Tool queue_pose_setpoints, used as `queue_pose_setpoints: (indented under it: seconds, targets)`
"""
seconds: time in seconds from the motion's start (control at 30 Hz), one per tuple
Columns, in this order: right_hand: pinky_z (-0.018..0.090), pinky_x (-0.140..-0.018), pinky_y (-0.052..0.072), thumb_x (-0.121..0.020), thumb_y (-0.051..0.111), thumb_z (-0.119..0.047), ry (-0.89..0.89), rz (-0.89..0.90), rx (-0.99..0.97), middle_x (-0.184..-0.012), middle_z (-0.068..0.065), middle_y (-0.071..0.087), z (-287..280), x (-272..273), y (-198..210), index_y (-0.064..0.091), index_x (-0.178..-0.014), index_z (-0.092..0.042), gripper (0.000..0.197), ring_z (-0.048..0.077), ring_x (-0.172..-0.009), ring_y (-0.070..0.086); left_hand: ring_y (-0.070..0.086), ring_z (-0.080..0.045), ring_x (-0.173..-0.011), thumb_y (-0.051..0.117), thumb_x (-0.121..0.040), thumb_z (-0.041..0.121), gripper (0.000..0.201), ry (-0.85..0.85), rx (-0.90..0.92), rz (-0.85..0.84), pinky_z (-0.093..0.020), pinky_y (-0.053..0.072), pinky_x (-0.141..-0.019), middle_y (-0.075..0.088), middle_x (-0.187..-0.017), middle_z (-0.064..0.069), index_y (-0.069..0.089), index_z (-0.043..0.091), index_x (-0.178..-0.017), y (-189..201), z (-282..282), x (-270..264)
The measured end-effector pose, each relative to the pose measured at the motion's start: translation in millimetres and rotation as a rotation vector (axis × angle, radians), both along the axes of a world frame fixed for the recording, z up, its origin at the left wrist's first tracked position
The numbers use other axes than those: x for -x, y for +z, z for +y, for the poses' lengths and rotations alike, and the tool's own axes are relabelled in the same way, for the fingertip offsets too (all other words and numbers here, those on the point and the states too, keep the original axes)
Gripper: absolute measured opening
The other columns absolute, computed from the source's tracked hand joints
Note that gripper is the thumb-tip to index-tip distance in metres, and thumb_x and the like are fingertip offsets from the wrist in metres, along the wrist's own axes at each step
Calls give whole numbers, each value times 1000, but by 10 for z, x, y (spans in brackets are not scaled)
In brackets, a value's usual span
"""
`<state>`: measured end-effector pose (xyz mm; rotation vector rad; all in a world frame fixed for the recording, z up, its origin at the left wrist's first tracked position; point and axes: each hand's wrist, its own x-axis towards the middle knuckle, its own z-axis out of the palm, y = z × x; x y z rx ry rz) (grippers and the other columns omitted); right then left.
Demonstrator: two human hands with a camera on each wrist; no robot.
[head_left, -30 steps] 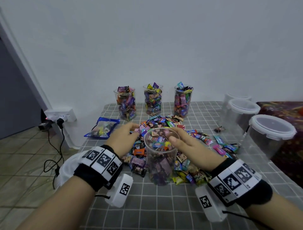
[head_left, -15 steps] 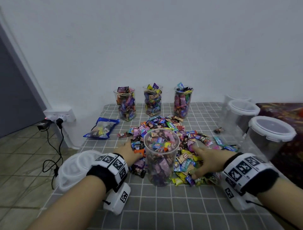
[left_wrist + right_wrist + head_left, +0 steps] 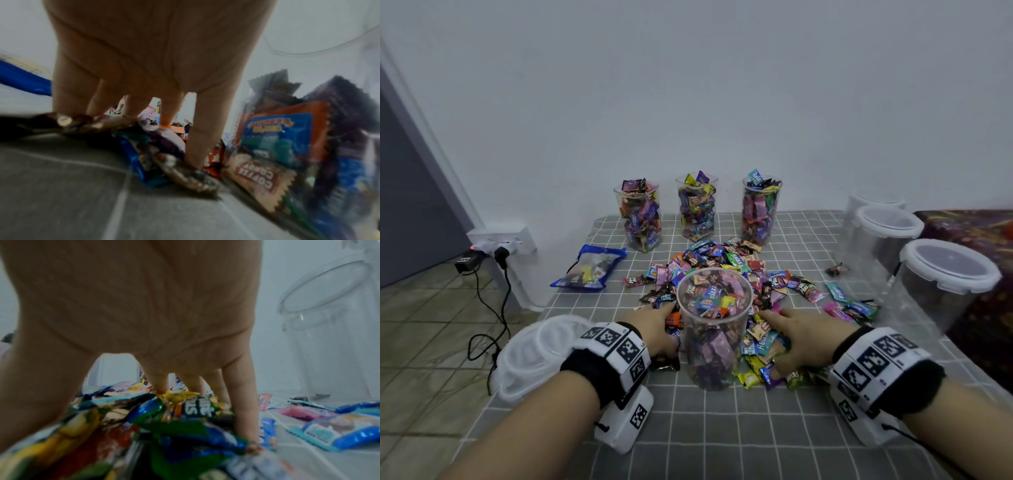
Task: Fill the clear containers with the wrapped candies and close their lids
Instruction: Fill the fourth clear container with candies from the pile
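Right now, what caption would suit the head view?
Both hands, left hand and right hand, reach into loose wrapped candies around a nearly full clear container.

four clear cups hold wrapped candies: one near cup (image 3: 714, 329) between the hands, nearly full, and three full cups in a row by the wall, left (image 3: 639, 216), middle (image 3: 697, 209) and right (image 3: 760, 210). three lidded clear containers stand on the right, near (image 3: 941, 277), middle (image 3: 887, 233) and far (image 3: 873, 202). one blue candy bag (image 3: 589, 268) lies flat. one loose candy pile (image 3: 726, 263) covers the table (image 3: 722, 428), too many pieces to count. two hands, left hand (image 3: 654, 329) and right hand (image 3: 804, 337).
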<state>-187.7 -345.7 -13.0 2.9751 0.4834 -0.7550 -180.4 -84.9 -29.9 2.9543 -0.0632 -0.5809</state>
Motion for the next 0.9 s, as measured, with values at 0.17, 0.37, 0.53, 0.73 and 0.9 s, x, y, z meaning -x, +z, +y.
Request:
queue_pose_setpoints:
  seconds: [0.17, 0.37, 0.53, 0.73, 0.9]
  targets:
    - [37, -101, 42, -76, 69, -52, -13, -83, -66, -143, 5, 41, 8, -50, -43, 21, -149, -33, 90, 26, -125, 46, 56, -26, -111, 56, -90, 29, 37, -19, -93, -44, -33, 46, -90, 60, -122, -8, 54, 19, -126, 17, -21, -32]
    - [35, -97, 44, -85, 62, -42, 9, -168, -58, -134, 3, 49, 35, -56, -28, 38, -141, -29, 62, 22, -120, 50, 60, -24, -104, 54, -90, 21, 26, 27, -79, -102, -29, 48, -82, 66, -113, -6, 67, 21, -113, 1, 3, -88]
    - [33, -88, 47, -92, 47, -24, 24, -226, -85, -118, 4, 57, 76, -43, 5, 51, -127, -22, 36, 22, -107, 55, 61, -25, -99, 56, -89, 23, 24, 90, -41, -146, -30, 48, -77, 66, -109, -7, 68, 19, -110, -24, 44, -104]
    - [34, -83, 47, -93, 40, -12, 13, -255, -111, -104, 6, 59, 92, -28, 32, 55, -105, -17, 20, 23, -98, 55, 59, -25, -99, 53, -91, 21, 20, 114, 4, -208, -31, 46, -79, 66, -106, -8, 69, 18, -103, 19, 39, -81]
    - [29, -73, 39, -92, 44, -12, -45, -326, -220, -101, 8, 62, 66, -16, 36, 54, -92, -12, 10, 23, -92, 55, 59, -26, -99, 50, -91, 20, 23, 132, 43, -290, -31, 46, -76, 66, -105, -8, 67, 17, -105, 43, 27, -47]
